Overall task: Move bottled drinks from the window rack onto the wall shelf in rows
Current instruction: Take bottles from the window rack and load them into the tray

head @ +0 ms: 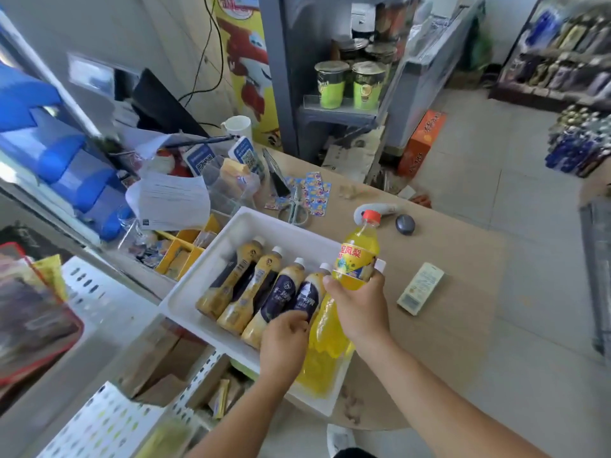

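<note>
Four tan drink bottles (246, 285) with white caps and dark labels lie side by side in a white foam tray (195, 285) on the tan counter (446, 342), next to a ribbed yellow soda bottle (322, 352) lying along the tray's right edge. The left hand (284, 342) curls its fingers over the rightmost tan bottle (309, 292). The right hand (360, 305) grips a red-capped pineapple drink bottle (358, 256) upright just above that edge.

Yellow bottle (358, 256) in right hand (360, 304)
</note>
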A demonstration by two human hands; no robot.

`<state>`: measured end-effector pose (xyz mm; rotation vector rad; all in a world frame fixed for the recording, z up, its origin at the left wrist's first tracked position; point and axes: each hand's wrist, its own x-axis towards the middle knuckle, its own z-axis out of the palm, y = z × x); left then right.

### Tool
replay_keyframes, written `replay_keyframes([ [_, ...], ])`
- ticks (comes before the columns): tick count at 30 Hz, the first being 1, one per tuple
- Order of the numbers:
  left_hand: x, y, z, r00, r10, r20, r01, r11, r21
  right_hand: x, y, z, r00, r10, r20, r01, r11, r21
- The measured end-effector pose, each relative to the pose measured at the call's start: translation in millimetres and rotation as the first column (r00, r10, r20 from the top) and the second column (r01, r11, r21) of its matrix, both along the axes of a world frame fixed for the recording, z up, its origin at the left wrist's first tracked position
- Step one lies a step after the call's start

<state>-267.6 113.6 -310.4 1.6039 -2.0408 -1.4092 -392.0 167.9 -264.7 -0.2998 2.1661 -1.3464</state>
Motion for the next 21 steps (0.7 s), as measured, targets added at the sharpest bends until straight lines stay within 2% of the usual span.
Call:
replay_keyframes([
  [2, 5.0, -7.9, 10.9, 0.976, 0.165, -0.143, -0.148, 0.981, 0.122, 12.4, 1.6, -5.5, 1.0, 0.018, -0.013, -0.016, 0.995, 0.102],
  [5, 4.4, -15.3, 23.7, 0.972, 0.004, -0.234, 0.034, 0.987, 0.156, 32.0, 8.9, -9.8, 0.996, 0.032, -0.079, -0.013, 0.974, 0.227],
  [7, 2.4, -16.4, 24.5, 0.97, -0.148, -0.193, 0.179, 0.971, 0.158, 42.3, 11.8, -7.0, 0.989, 0.048, -0.136, -0.013, 0.97, 0.242],
  [9, 4.3, -19.2, 21.9, 0.963, -0.238, -0.127, 0.252, 0.962, 0.104, 50.0, 13.2, -5.4, 0.981, 0.09, -0.173, -0.043, 0.966, 0.255],
  [13, 10.8, -19.6, 21.1, 0.936, -0.337, -0.104, 0.343, 0.938, 0.046, 60.8, 20.2, -1.1, 0.98, 0.104, -0.168, -0.051, 0.954, 0.294],
  [18, 5.8, -4.3, 20.3, 0.885, -0.421, -0.201, 0.437, 0.899, 0.041, 58.3, 32.4, 3.8, 0.982, 0.034, -0.187, 0.016, 0.966, 0.26],
  [21, 7.3, -0.1, 20.2, 0.888, -0.389, -0.245, 0.414, 0.908, 0.059, 54.0, 34.3, 9.2, 0.974, 0.044, -0.224, 0.015, 0.967, 0.256],
])
